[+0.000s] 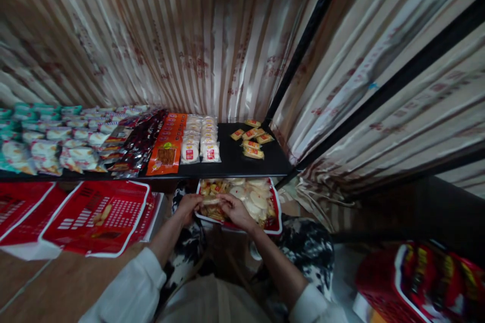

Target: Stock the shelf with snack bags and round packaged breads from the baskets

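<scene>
My left hand (189, 205) is at the left rim of a red bag with white edging (279, 212), its fingers closed in a pinch. My right hand (237, 212) is over the same bag, its fingertips pinched too. Between them they hold a small pale wrapped snack (210, 201); its label cannot be made out. Below lie yellowish wrapped snacks (212, 186) on the left and round pale wrapped cakes (254, 199) on the right. The bag sits between my knees, partly under the shelf edge.
On the black shelf (231, 161) lie small yellow packets (253, 144), rows of white round cakes (200, 141), an orange pouch (166, 146) and white-and-green packets (49, 136). Red printed bags (98, 217) stand at left, another red bag (409, 282) at right. Black posts (303, 45) cross before striped sheeting.
</scene>
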`<state>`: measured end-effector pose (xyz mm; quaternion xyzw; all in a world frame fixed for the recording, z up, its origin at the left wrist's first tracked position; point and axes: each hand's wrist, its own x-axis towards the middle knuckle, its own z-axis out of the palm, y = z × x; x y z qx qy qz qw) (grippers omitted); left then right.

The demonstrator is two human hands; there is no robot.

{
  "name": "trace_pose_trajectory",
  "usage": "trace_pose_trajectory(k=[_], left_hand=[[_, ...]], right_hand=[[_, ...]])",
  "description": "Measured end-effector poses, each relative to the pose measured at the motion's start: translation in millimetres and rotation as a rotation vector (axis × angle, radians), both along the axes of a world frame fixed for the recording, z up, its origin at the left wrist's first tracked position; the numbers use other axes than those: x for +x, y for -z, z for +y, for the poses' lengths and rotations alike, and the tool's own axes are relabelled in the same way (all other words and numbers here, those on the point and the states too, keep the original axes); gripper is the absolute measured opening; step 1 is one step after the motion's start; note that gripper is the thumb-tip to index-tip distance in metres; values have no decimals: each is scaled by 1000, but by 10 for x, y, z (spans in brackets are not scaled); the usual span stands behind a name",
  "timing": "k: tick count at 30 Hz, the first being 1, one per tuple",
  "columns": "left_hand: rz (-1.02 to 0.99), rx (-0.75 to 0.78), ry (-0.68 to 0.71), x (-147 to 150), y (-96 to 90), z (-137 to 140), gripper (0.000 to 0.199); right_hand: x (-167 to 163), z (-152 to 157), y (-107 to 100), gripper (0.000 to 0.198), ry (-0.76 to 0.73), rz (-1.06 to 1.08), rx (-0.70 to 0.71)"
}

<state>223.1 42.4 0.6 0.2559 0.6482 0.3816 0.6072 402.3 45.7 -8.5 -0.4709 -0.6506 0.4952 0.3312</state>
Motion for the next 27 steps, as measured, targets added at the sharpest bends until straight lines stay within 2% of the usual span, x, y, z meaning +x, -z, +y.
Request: trace_pose_trajectory(k=[4, 9, 12, 16, 21, 24, 27], left_hand=[[-99, 27, -18, -68, -91, 27, 11], [-222, 83, -37, -159, -220, 21, 16], [-248, 171, 3, -212, -299, 0, 27], [-98, 268, 19, -259, -340, -5, 36], [138, 302, -41, -347, -265, 62, 22], [334, 367, 68, -480, -265, 122, 20], [598, 480, 312, -643, -406, 175, 21]], right_hand=[[-103, 77, -87, 24, 97, -36, 122], [-222, 225, -198, 28, 205, 17, 64], [-306, 302, -274, 30, 235, 24, 55], [-450, 408, -317, 30, 214, 45, 41], [-608, 504, -278, 31, 185, 35, 8], [-607, 521, -316, 33, 131, -140, 55], [-556, 532, -431, 39, -9, -366, 196]])
